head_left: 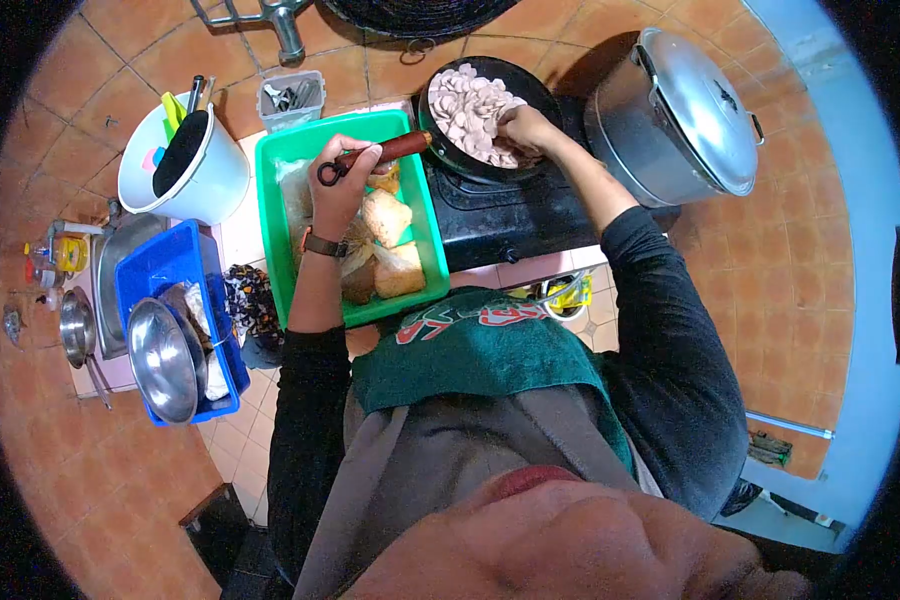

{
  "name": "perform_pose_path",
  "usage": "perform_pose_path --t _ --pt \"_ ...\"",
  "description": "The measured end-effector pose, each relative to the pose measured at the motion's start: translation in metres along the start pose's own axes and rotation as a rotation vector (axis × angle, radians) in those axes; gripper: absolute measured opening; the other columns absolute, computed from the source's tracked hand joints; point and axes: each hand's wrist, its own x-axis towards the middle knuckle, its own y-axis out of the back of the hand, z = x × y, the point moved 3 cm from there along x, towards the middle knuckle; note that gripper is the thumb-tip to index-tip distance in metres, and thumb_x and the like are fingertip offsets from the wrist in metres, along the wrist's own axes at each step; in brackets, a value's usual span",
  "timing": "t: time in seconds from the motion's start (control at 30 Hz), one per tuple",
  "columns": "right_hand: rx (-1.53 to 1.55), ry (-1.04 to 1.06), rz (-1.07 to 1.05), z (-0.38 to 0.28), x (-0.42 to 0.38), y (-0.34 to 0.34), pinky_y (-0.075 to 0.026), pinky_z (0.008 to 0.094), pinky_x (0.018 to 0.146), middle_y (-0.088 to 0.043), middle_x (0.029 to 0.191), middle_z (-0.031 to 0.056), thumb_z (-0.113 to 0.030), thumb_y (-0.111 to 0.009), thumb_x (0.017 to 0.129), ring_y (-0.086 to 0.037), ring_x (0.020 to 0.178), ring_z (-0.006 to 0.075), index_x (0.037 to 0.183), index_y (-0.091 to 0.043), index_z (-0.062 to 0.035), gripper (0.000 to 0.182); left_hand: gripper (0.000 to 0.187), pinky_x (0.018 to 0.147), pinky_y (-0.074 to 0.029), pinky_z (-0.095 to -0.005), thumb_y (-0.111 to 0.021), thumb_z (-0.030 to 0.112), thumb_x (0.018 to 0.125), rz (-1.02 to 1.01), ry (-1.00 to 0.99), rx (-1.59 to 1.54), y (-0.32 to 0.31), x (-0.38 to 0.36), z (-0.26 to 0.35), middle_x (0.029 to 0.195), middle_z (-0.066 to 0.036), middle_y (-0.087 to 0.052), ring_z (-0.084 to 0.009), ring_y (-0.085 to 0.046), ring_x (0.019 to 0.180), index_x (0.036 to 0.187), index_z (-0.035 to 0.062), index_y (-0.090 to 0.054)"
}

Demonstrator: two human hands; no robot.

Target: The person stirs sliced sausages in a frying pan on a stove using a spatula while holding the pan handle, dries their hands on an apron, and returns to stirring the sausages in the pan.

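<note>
My left hand [342,180], with a watch on its wrist, is closed around the reddish-brown handle [402,146] of a frying pan. The black frying pan [538,92] sits on the stove, full of pale, round slices [463,103] heaped loosely. Over the pan's right side, my right hand [527,131] reaches down into the slices. Its fingers are curled together and the tips are hidden, so I cannot make out what is between them. Under my left forearm stands a green tub [278,215] with plastic bags of food [385,217] in it.
Right of the black stove [480,222] stands a large lidded metal pot [635,130]. On the left are a white bucket [215,165] with utensils, a blue basin [185,245] and a metal bowl [163,360]. A small clear container [290,98] stands behind the green tub.
</note>
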Motion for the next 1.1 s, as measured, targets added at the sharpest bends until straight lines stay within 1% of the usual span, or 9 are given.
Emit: perform_pose_path --t 0.2,0.37,0.5,0.57,0.67,0.73,0.87,1.0,1.1 --pt "0.433 -0.151 -0.16 0.02 -0.005 0.031 -0.033 0.0262 0.036 -0.053 0.055 0.0002 -0.015 -0.058 0.087 -0.044 0.041 0.0084 0.081 -0.067 -0.0025 0.017 0.011 0.062 -0.056 -0.0263 -0.066 0.006 0.086 0.008 0.025 0.033 0.003 -0.003 -0.003 0.083 -0.01 -0.067 -0.0171 -0.069 0.071 0.085 -0.001 -0.058" --pt "0.061 -0.156 -0.137 0.005 -0.028 0.088 -0.036 0.0272 0.038 -0.056 0.059 0.0005 -0.026 -0.058 0.09 -0.049 0.044 0.0095 0.073 -0.061 -0.0042 0.028 0.011 0.062 -0.055 -0.026 -0.066 0.007 0.086 0.023 0.061 -0.007 0.001 -0.002 -0.004 0.081 -0.009 -0.067 -0.0161 -0.069 0.069 0.085 -0.0013 -0.058" --pt "-0.136 0.009 -0.132 0.003 -0.042 0.125 -0.041 0.0289 0.041 -0.059 0.061 0.0046 -0.026 -0.061 0.085 -0.053 0.046 0.0136 0.084 -0.067 -0.0017 0.025 0.013 0.061 -0.054 -0.0257 -0.067 0.008 0.085 0.016 0.037 0.079 0.001 0.0 -0.003 0.079 -0.009 -0.067 -0.0152 -0.068 0.068 0.085 -0.0014 -0.059" --pt "-0.668 0.2 -0.248 0.004 -0.042 0.125 -0.047 0.0322 0.049 -0.063 0.063 0.0115 -0.026 -0.063 0.082 -0.058 0.051 0.0199 0.089 -0.068 -0.001 0.027 0.014 0.06 -0.053 -0.0254 -0.068 0.009 0.085 0.021 0.027 0.042 0.001 0.0 -0.005 0.078 -0.009 -0.067 -0.0147 -0.068 0.068 0.084 -0.0013 -0.059" --pt "-0.723 0.29 -0.449 -0.023 -0.059 0.087 -0.05 0.0358 0.059 -0.065 0.068 0.017 -0.029 -0.064 0.08 -0.062 0.06 0.0259 0.09 -0.068 -0.0017 0.03 0.013 0.061 -0.053 -0.0252 -0.068 0.009 0.085 0.016 0.033 0.021 0.001 0.0 -0.008 0.078 -0.008 -0.067 -0.0144 -0.068 0.068 0.084 -0.0011 -0.059" --pt "-0.402 0.092 -0.563 -0.066 -0.081 0.062 -0.05 0.0396 0.065 -0.066 0.073 0.0202 -0.032 -0.063 0.079 -0.065 0.069 0.0296 0.092 -0.068 -0.0003 0.034 0.013 0.061 -0.054 -0.0253 -0.068 0.009 0.085 0.009 0.017 0.023 0.001 0.001 -0.009 0.078 -0.008 -0.066 -0.0145 -0.068 0.068 0.084 -0.0012 -0.059" --pt "-0.418 0.342 -0.175 -0.062 -0.036 -0.013 -0.051 0.0418 0.076 -0.066 0.093 0.0258 -0.024 -0.056 0.084 -0.066 0.083 0.0355 0.099 -0.068 -0.0019 0.029 0.013 0.06 -0.055 -0.0258 -0.068 0.008 0.085 -0.01 0.012 0.004 0.001 0.001 -0.004 0.078 -0.008 -0.065 -0.015 -0.068 0.069 0.084 -0.0014 -0.059" --pt "-0.479 0.004 -0.014 -0.083 -0.027 -0.02 -0.051 0.0442 0.086 -0.065 0.107 0.0232 -0.017 -0.054 0.08 -0.065 0.098 0.0362 0.102 -0.069 -0.0024 0.031 0.013 0.059 -0.055 -0.026 -0.068 0.007 0.084 -0.009 0.017 0.011 0.002 0.002 -0.007 0.078 -0.008 -0.064 -0.0153 -0.068 0.069 0.083 -0.0015 -0.059" --pt "-0.354 -0.021 -0.003 -0.067 -0.015 -0.01 -0.051 0.044 0.085 -0.065 0.104 0.0247 -0.019 -0.055 0.081 -0.065 0.097 0.0361 0.101 -0.07 -0.0035 0.03 0.013 0.058 -0.055 -0.0259 -0.068 0.007 0.084 0.004 0.015 0.032 0.002 0.003 -0.007 0.078 -0.008 -0.065 -0.0152 -0.068 0.069 0.082 -0.0016 -0.059"
